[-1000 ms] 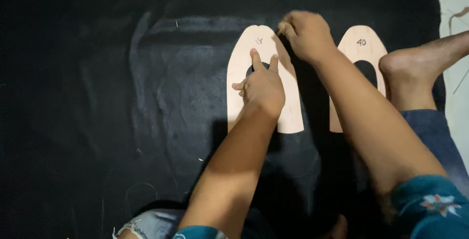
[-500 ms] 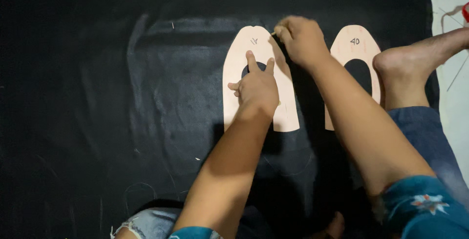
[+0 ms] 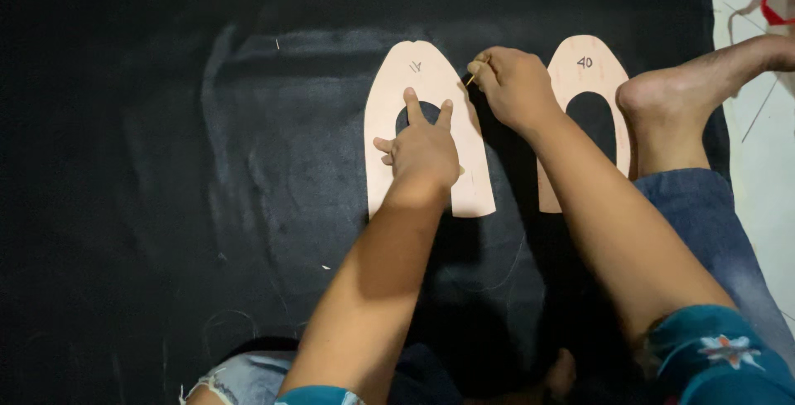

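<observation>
Tan card template (image 3: 389, 115), arch-shaped, lies flat on the black sheet (image 3: 166, 165). Your left hand (image 3: 422, 150) presses it down, fingers spread, gripping nothing. Your right hand (image 3: 515, 86) pinches a thin marking stick (image 3: 472, 78) at the template's upper right edge. Just beside lies a second template (image 3: 584, 65), with your bare foot (image 3: 687, 94) near it.

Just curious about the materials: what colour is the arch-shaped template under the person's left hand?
The arch-shaped template is pale tan, like cardboard, seen in the head view.
</observation>
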A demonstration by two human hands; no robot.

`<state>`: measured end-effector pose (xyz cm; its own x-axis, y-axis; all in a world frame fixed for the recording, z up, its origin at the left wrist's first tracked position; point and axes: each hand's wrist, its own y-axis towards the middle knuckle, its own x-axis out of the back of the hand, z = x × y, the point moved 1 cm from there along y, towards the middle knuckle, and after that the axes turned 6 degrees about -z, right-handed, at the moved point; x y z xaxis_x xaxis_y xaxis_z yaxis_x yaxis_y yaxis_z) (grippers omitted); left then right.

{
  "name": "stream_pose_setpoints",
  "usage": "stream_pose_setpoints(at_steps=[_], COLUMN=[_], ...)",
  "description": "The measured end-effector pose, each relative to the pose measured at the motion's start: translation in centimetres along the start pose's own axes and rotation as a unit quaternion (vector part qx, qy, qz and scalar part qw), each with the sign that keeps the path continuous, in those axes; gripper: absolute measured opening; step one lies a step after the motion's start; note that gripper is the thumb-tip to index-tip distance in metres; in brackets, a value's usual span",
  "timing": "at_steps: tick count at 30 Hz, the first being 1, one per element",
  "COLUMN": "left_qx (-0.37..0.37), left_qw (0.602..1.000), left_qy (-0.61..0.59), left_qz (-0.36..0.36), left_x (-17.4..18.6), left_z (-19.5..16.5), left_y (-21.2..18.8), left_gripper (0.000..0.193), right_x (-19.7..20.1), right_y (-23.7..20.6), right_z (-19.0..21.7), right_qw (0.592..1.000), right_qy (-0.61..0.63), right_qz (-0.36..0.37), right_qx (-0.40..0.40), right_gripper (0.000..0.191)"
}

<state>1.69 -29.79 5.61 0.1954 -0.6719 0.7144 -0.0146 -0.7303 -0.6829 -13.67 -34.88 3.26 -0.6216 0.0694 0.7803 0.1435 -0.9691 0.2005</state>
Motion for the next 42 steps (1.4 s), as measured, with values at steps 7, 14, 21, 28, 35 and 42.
stream_pose_setpoints(at_steps=[7,14,21,28,35,42], left_qx=[0.002,0.007,0.000,0.007,0.015,-0.005], left_qw=[1.000,1.000,0.999,0.999,1.000,1.000], left_qy=[-0.005,-0.019,-0.027,-0.023,0.008,0.005], left_qz=[0.017,-0.004,-0.019,-0.035,-0.004,-0.021], left_x=[1.1,1.4,0.6,-0.1,0.5,0.6], left_z=[-0.5,-1.0,-0.5,-0.9,-1.5,-1.1], left_y=[-2.1,-2.9,-3.4,-3.4,-3.7,-3.9], left_gripper=[0.119,0.118,0.115,0.113,0.124,0.124], right_x=[2.3,3.5,2.8,5.3,4.5,1.0], right_y=[-6.4,-9.8,-6.4,-15.0,-13.2,-4.1], right_z=[-0.1,0.4,0.2,0.4,0.0,-0.7], right_qw=[0.998,0.999,0.998,0.996,0.993,0.998], right_qy=[0.011,-0.010,0.038,0.028,0.070,0.040], right_qz=[0.035,0.036,0.025,0.084,0.096,0.026], right_qx=[-0.056,0.014,-0.045,0.014,-0.001,0.031], right_gripper=[0.023,0.022,0.023,0.017,0.017,0.018])
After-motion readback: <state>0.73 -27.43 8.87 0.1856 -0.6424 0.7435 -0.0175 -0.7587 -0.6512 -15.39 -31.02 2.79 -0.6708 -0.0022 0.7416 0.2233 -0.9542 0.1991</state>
